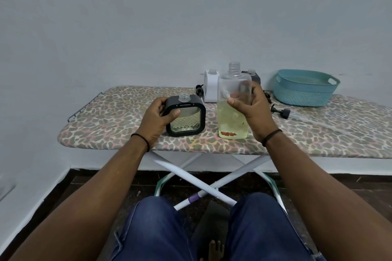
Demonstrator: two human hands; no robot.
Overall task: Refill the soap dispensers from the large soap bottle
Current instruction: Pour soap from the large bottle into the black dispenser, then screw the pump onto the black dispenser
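Left hand (156, 117) gripped uncapped black dispenser (186, 115), little liquid inside | right hand (253, 110) held large soap bottle (233, 101), roughly half-full of yellow soap | teal basket (305, 89) behind.

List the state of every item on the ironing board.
Large clear soap bottle: upright, uncapped, about half full of yellow liquid, gripped by right hand.
Black square dispenser: upright, pump off, low liquid, gripped by left hand.
White dispenser: upright, pump off.
Teal plastic basket: upright.
Black pump head: lying loose.

Black dispenser (186, 115) uncapped, upright; large bottle (233, 104) open, half-full.
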